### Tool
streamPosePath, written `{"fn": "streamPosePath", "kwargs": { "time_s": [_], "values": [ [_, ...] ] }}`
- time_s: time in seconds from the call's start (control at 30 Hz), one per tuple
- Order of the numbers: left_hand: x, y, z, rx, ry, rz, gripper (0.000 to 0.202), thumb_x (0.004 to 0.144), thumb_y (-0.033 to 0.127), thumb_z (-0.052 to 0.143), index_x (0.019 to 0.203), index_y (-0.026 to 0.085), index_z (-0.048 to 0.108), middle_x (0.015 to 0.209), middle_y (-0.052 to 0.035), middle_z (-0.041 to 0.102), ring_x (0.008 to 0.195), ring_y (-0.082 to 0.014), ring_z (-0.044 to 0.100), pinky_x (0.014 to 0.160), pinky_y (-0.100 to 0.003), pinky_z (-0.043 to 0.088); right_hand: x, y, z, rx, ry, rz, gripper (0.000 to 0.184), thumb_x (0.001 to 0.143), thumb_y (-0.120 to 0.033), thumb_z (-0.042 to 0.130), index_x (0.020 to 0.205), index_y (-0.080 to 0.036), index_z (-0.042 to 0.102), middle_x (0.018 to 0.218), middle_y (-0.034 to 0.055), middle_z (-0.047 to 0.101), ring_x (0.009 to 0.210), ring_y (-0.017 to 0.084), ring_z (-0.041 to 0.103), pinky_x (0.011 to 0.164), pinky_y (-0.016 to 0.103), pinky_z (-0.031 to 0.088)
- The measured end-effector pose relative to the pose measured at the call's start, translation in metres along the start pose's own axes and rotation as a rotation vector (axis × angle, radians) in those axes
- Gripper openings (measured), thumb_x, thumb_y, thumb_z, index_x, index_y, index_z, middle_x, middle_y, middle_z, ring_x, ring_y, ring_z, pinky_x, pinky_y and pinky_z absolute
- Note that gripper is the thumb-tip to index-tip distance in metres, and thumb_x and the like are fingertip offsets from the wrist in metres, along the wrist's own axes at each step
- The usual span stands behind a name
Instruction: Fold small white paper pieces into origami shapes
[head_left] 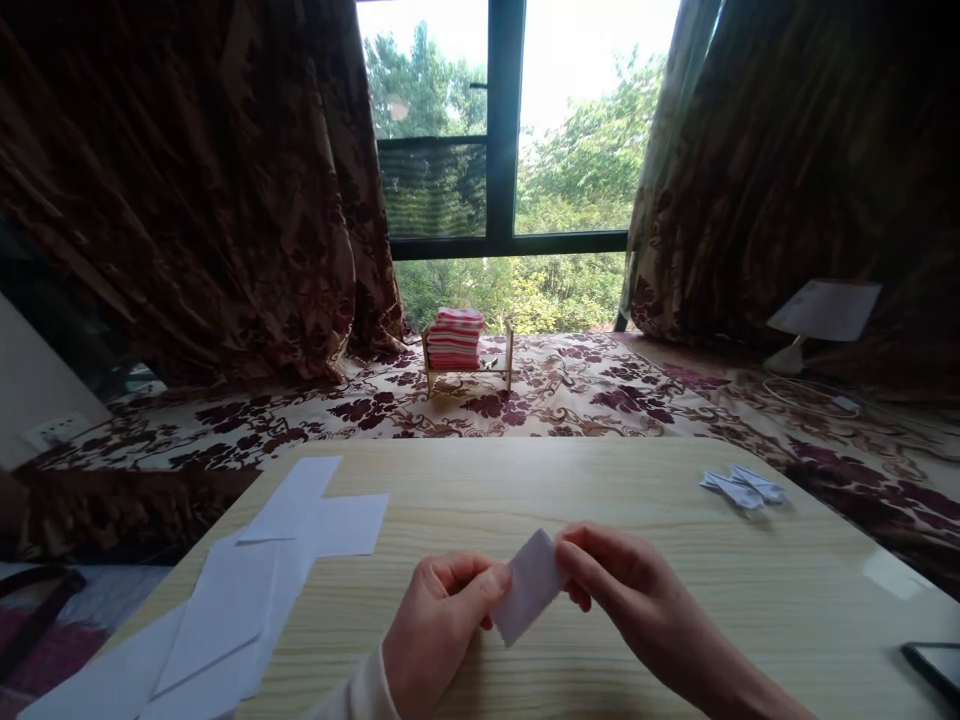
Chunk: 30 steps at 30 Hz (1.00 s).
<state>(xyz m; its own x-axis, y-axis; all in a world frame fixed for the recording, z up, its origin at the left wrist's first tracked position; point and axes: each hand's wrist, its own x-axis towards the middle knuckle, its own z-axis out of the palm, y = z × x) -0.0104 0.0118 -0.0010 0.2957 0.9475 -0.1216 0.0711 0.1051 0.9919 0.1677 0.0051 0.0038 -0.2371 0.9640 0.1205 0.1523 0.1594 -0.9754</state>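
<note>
From afar, I pinched a small paper (528, 590) with left hand (444, 622) and right hand (626, 578), probably to hold it steady; sheets (229, 600) lay left, perhaps for easy reach

The table (540, 475) is pale, wavy-grained wood. White paper (529, 590) shows over its near half, white sheets (221, 605) on its left, white folded pieces (735, 490) on its right. Beyond it: pink-and-white cloths (454, 340), cream fabric (570, 390) with maroon flowers, 2 brown floral curtains (247, 200).

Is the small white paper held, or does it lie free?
Held: the left hand pinches the paper at one side, the right hand at the other.
</note>
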Motion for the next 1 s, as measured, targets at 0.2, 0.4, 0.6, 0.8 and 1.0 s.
{"fn": "streamPosePath", "kwargs": {
  "time_s": [0.2,0.4,0.6,0.8,1.0],
  "values": [
    [-0.005,0.002,0.002,-0.069,-0.06,-0.089,0.029,0.069,0.04,0.065,0.068,0.011,0.071,0.056,-0.0001,0.052,0.054,-0.0099,0.04,0.053,-0.024,0.031,-0.003,0.002,0.001,0.032,0.108,0.008,0.032,0.085,-0.047,0.052,0.074,-0.018,0.06,0.059,-0.0018,0.053,0.055,0.012,0.049,0.051,0.021,0.042],
    [-0.005,-0.014,0.007,-0.324,0.069,-0.14,0.032,0.065,0.04,0.072,0.078,0.01,0.07,0.054,-0.0003,0.056,0.049,-0.0094,0.045,0.051,-0.023,0.036,-0.01,0.01,0.015,-0.133,0.305,-0.127,0.019,0.082,-0.04,0.058,0.086,-0.022,0.061,0.07,0.0011,0.065,0.062,0.016,0.061,0.06,0.025,0.05],
    [-0.008,-0.006,0.005,-0.243,0.056,-0.129,0.031,0.069,0.039,0.068,0.079,0.01,0.072,0.053,-0.0007,0.056,0.052,-0.011,0.047,0.056,-0.024,0.039,-0.009,0.01,0.016,-0.235,0.174,-0.158,0.016,0.085,-0.035,0.053,0.082,-0.022,0.062,0.073,0.0018,0.066,0.066,0.016,0.062,0.06,0.024,0.049],
    [-0.01,-0.002,0.008,-0.221,-0.069,-0.086,0.025,0.07,0.037,0.067,0.072,0.013,0.074,0.059,-0.0027,0.06,0.055,-0.0112,0.047,0.057,-0.024,0.038,-0.008,0.003,0.011,-0.017,0.035,-0.004,0.031,0.087,-0.043,0.049,0.071,-0.019,0.06,0.064,0.0004,0.059,0.059,0.013,0.055,0.055,0.022,0.046],
    [-0.011,-0.006,0.009,-0.307,-0.061,-0.074,0.03,0.075,0.041,0.062,0.078,0.013,0.072,0.064,-0.0035,0.06,0.06,-0.0125,0.049,0.06,-0.025,0.04,-0.006,0.014,0.012,0.048,0.051,-0.022,0.02,0.088,-0.039,0.052,0.089,-0.019,0.057,0.074,0.0021,0.063,0.066,0.014,0.059,0.06,0.024,0.05]
  ]
}}
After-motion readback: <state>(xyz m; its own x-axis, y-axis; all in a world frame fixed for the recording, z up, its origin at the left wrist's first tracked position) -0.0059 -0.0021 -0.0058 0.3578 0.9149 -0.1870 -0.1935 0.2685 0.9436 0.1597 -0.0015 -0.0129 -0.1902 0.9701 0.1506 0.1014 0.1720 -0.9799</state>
